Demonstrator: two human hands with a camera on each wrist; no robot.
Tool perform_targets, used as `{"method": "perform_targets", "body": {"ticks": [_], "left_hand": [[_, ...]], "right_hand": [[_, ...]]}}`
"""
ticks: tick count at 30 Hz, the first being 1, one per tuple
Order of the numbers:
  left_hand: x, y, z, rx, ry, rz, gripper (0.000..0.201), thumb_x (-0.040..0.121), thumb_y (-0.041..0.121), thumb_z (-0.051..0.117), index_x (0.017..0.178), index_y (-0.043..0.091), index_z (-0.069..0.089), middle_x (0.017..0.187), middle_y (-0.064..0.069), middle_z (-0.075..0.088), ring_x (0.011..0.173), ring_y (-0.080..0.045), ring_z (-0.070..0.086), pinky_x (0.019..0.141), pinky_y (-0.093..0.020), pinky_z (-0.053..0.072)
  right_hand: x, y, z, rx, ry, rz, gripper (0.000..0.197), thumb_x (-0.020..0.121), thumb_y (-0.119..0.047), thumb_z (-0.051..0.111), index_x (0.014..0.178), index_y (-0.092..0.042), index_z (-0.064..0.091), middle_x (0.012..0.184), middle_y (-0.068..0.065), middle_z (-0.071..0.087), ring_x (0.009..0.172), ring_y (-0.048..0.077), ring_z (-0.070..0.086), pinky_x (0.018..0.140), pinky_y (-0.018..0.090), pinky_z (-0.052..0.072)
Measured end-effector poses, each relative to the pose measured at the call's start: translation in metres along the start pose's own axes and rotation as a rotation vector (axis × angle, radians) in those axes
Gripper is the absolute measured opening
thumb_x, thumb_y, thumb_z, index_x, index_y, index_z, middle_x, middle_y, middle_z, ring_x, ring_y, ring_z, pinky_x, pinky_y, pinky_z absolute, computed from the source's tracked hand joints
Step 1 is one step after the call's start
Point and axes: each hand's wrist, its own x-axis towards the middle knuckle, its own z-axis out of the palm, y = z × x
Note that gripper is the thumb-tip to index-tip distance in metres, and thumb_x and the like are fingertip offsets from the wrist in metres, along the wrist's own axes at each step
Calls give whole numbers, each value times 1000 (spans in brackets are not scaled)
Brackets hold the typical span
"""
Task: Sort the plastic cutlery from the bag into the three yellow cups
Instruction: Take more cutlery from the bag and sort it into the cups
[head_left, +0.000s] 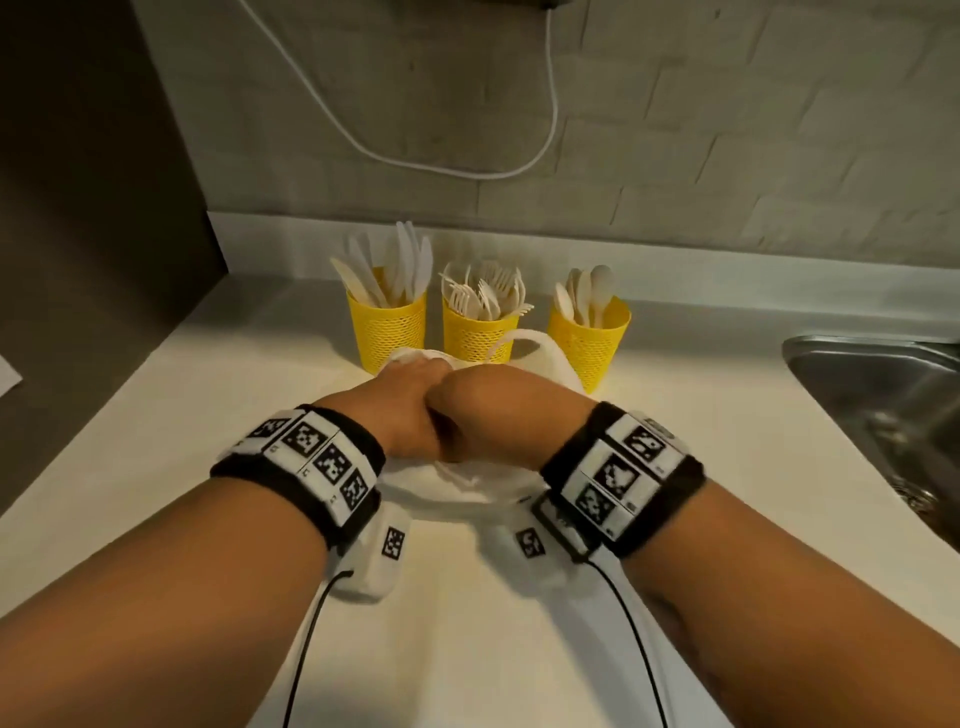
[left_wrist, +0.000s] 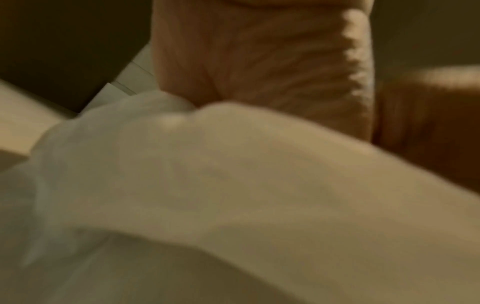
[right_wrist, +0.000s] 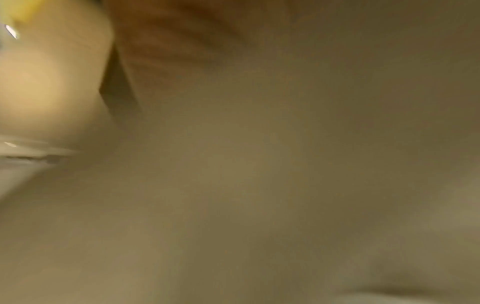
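Both wrists meet low over the bag (head_left: 540, 358); left hand (head_left: 410, 410) and right hand (head_left: 488, 410) press together on it, finger positions hidden. Just behind, full cups (head_left: 387, 332) could tip if the bag drags.

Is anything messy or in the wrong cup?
Nothing stands out. The left cup holds knives, the middle cup forks and the right cup spoons, all standing upright. Both hands, left hand and right hand, are on the crumpled white bag right before the cups.
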Motion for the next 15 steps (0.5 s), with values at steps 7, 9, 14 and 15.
{"method": "perform_targets", "body": {"ticks": [7, 9, 14, 15], "left_hand": [[-18, 10, -20, -67, -32, 50, 97, 58, 60, 81, 140, 37, 35, 127, -2, 45, 121, -27, 45, 98, -43, 45], [-22, 7, -24, -60, -85, 42, 106, 55, 62, 82, 143, 42, 27, 132, -2, 40, 123, -27, 44, 99, -44, 45], [-28, -6, -26, 7, -244, -17, 120, 40, 77, 72, 142, 56, 13, 142, 2, 44, 128, -27, 45, 101, -51, 45], [-30, -9, -25, -11, -277, -13, 119, 38, 75, 72, 141, 56, 14, 140, 7, 43, 129, -25, 43, 102, -51, 44]], "right_hand": [[4, 47, 37, 5, -53, 193, 84, 85, -54, 62, 149, -19, 20, 145, 7, 32, 127, 29, 46, 103, 43, 43], [-1, 56, 42, 0, -140, 256, 96, 86, -54, 62, 154, -20, 3, 157, 6, 19, 137, 31, 38, 108, 43, 38], [-23, 68, 53, 5, -164, 255, 88, 85, -53, 63, 152, -24, 14, 152, 6, 35, 134, 30, 42, 103, 43, 41], [-26, 69, 55, 3, -173, 241, 84, 84, -50, 66, 150, -25, 20, 150, 5, 36, 133, 30, 42, 102, 42, 42]]}}
